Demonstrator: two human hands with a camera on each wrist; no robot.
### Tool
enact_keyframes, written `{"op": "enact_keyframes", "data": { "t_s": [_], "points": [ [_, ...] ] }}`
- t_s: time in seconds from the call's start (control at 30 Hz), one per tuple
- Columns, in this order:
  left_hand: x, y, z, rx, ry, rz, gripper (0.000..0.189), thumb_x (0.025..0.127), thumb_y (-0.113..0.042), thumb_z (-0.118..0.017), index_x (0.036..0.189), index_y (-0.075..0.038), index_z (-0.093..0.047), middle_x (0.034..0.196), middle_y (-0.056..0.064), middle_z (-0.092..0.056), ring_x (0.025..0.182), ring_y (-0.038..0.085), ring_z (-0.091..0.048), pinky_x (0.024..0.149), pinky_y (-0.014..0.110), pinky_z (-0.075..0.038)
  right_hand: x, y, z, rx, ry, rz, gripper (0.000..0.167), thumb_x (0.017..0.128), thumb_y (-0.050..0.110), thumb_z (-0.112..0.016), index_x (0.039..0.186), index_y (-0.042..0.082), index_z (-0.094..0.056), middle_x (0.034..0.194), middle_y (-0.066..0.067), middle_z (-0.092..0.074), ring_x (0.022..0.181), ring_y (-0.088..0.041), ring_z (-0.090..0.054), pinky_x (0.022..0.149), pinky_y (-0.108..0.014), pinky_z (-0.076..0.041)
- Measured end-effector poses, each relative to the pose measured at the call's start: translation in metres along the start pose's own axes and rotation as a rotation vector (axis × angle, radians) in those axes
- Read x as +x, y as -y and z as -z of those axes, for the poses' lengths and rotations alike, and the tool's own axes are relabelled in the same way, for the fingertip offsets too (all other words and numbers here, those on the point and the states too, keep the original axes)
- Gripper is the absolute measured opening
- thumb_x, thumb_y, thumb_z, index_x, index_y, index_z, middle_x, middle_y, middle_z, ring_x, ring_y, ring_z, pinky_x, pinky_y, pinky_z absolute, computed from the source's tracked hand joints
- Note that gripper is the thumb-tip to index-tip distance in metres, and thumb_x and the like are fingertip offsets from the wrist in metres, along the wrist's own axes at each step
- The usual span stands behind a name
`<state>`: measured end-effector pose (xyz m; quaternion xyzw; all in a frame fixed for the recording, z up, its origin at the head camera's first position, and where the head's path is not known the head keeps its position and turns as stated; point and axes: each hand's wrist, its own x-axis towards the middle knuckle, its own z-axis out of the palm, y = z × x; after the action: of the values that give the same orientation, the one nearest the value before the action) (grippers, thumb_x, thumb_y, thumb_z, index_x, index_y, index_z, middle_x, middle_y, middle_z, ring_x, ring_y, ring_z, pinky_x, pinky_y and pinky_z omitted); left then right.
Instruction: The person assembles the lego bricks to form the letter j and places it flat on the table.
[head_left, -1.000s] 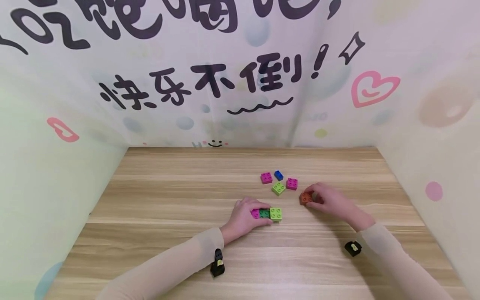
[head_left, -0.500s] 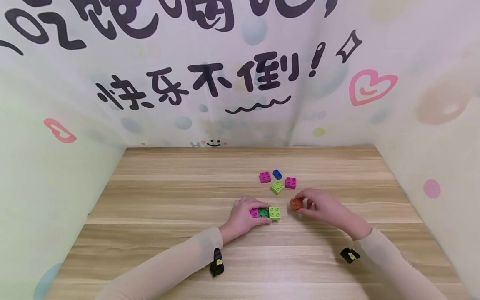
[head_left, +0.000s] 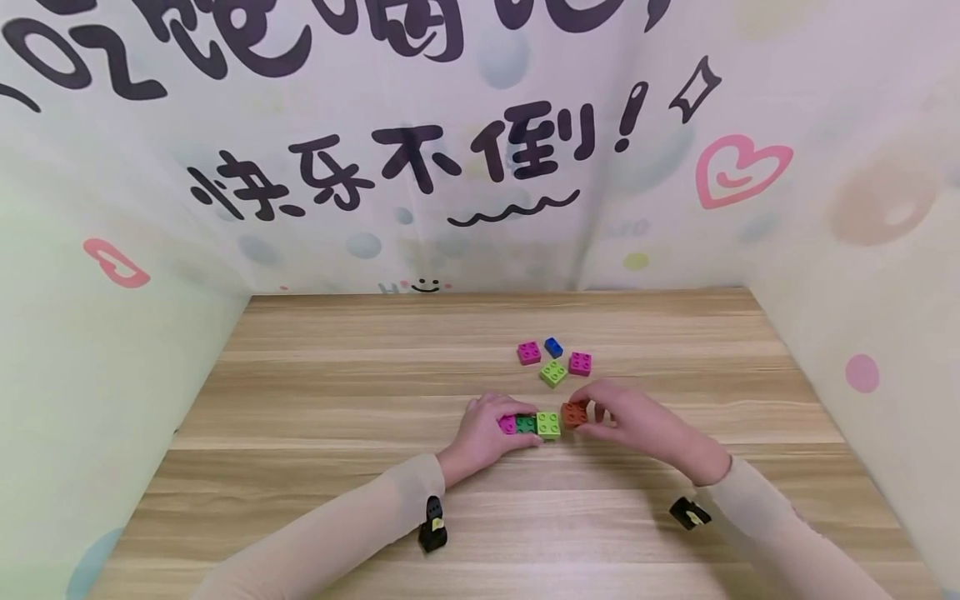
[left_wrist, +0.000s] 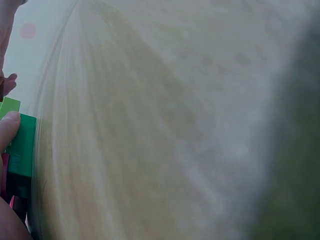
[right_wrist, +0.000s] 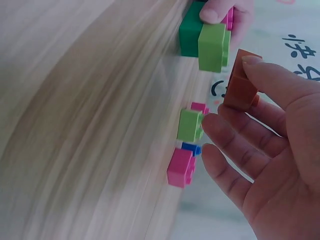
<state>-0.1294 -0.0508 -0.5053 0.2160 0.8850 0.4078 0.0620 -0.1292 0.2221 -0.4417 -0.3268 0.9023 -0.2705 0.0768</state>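
Observation:
My left hand [head_left: 483,435] grips an assembled group of toy building bricks on the wooden table. Magenta brick [head_left: 507,424], green brick [head_left: 525,425] and lime brick [head_left: 547,425] show in it; the fingers partly cover it. In the left wrist view, the thumb lies against the green brick [left_wrist: 22,150]. Just right of the lime end, my right hand [head_left: 645,425] pinches an orange-brown brick [head_left: 574,414] between thumb and fingers. A narrow gap separates that brick from the lime one. The right wrist view shows the brown brick [right_wrist: 242,82] with its thumb on one side.
Behind the hands lie several loose bricks: a magenta one [head_left: 528,352], a small blue one [head_left: 553,347], another magenta brick [head_left: 580,363] and a lime one [head_left: 553,373]. Printed white curtain walls [head_left: 420,233] stand at the table's [head_left: 337,358] back and sides.
My right hand has carried the orange-brown brick leftward, close to the lime end of the group. The left hand keeps its grip and stays in place. The view has shifted slightly.

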Motion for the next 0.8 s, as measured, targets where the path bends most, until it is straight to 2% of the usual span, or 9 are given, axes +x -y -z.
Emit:
{"op": "enact_keyframes", "data": {
  "t_s": [0.43, 0.8],
  "points": [
    [0.0, 0.001, 0.0, 0.009, -0.001, -0.005, 0.046, 0.083, -0.041, -0.088, 0.124, -0.024, -0.077, 0.118, -0.005, -0.074, 0.11, 0.015, -0.055, 0.094, 0.037, -0.036, 0.016, 0.013, -0.007, 0.02, 0.014, 0.045, 0.032, 0.094, 0.018, -0.079, 0.124, 0.012, -0.068, 0.113, 0.004, -0.069, 0.09, -0.012, -0.061, 0.076, -0.031, -0.056],
    [0.0, 0.0, 0.0, 0.007, -0.018, -0.022, 0.047, 0.082, -0.041, -0.089, 0.124, -0.023, -0.077, 0.116, -0.005, -0.075, 0.106, 0.015, -0.055, 0.092, 0.036, -0.036, 0.022, 0.015, -0.012, 0.012, -0.001, 0.071, 0.032, 0.094, 0.018, -0.08, 0.123, 0.011, -0.067, 0.106, 0.005, -0.067, 0.089, -0.012, -0.062, 0.075, -0.029, -0.056]
  ]
}}
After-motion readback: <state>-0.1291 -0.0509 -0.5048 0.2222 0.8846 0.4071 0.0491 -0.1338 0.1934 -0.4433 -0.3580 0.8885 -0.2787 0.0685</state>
